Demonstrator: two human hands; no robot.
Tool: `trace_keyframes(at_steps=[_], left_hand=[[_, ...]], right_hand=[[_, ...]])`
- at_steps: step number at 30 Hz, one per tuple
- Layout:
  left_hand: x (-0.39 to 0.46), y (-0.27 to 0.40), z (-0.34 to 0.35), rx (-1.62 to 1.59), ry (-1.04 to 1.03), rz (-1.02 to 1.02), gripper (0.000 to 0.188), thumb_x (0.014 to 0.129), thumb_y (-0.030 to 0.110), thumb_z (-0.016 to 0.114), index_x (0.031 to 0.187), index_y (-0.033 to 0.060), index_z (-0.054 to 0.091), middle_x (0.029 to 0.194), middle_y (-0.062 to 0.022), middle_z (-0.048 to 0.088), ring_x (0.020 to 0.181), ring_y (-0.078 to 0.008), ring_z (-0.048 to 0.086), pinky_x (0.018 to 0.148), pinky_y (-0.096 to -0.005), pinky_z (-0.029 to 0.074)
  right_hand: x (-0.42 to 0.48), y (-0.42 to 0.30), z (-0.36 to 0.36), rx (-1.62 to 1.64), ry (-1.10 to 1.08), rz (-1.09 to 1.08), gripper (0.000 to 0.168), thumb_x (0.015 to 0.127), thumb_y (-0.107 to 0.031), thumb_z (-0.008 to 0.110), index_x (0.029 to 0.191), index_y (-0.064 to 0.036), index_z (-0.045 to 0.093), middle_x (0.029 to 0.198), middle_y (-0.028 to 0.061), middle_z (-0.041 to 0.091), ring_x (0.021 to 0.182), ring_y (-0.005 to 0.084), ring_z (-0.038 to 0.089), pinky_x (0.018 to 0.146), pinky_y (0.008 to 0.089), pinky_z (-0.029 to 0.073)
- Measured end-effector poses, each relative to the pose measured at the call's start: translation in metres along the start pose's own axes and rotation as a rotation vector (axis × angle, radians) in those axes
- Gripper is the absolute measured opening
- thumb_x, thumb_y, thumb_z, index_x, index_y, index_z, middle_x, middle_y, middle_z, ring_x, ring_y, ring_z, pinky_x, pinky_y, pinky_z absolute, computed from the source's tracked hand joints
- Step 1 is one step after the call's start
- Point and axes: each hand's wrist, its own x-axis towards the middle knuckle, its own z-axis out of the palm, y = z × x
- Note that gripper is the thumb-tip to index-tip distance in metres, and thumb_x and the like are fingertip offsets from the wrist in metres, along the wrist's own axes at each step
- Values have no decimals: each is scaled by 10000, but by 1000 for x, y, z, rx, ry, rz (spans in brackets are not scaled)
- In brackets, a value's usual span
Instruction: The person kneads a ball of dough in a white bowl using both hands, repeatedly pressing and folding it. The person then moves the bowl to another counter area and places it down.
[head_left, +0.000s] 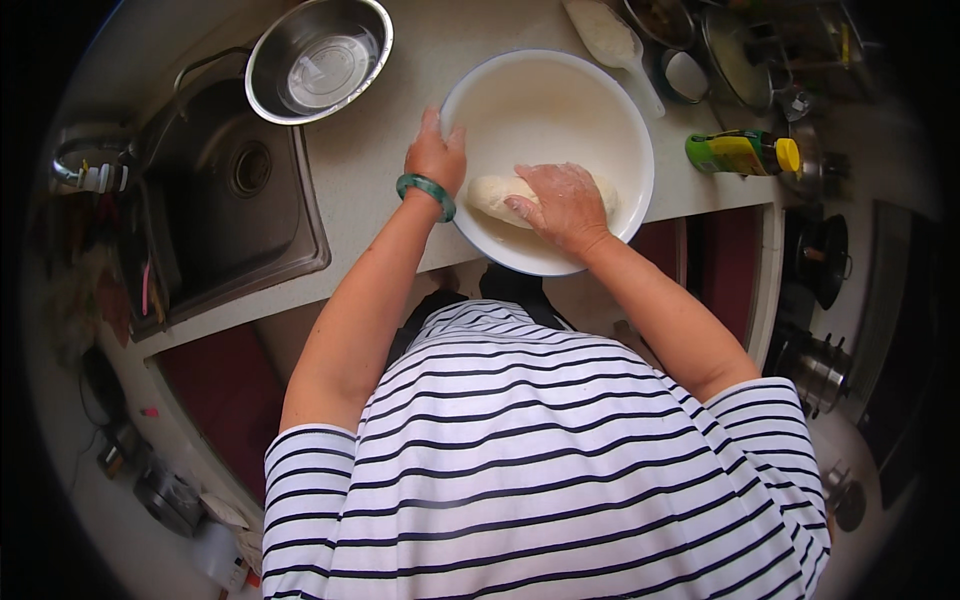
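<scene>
A large white basin with a blue rim (547, 97) stands at the counter's front edge. An elongated lump of pale dough (496, 198) lies inside it, towards the near wall. My right hand (564, 201), dusted with flour, presses on top of the dough, with the thumb bent over its near side. My left hand (437, 154) is at the basin's left rim, its thumb and fingers on either side of the wall and bits of dough on the fingertips. A green bangle (426, 196) circles my left wrist.
Left of the basin are a metal bowl holding water (319, 64) and a sink (225, 195) with a faucet (90, 161). To the right are a scoop of flour (607, 37), a yellow-capped bottle (739, 153) and several pots and bowls. Cabinets stand below the counter.
</scene>
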Motion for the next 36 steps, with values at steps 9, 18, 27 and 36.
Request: trace_keyframes(at_steps=[9,18,27,36], left_hand=[[-5,-3,-1,-54,-6,0,343,860,180,556,1159,36,473,1008,-217,612,918,-396,591,793,-434,461],[-9,-14,2,-73,36,92,347,860,157,559,1168,20,475,994,-220,614,898,-368,606,782,-402,472],[0,-7,-1,-64,-45,-56,364,866,166,571,1182,8,484,981,-192,635,890,-287,631,780,-355,480],[2,-6,0,-46,-18,-22,399,857,207,585,1187,1,495,1032,-225,621,945,-333,613,819,-377,463]], right_hand=[[35,20,26,49,79,-105,367,772,-398,611,1007,-116,614,984,71,603,965,271,542,887,424,373],[102,40,46,114,131,-40,272,779,-381,598,850,-123,650,902,81,616,905,272,568,793,418,438],[103,47,42,167,41,-78,399,878,-467,459,820,-116,640,876,98,627,899,283,575,785,413,447],[36,-41,5,57,170,-68,291,833,-333,544,719,-74,612,796,122,601,823,300,558,833,445,389]])
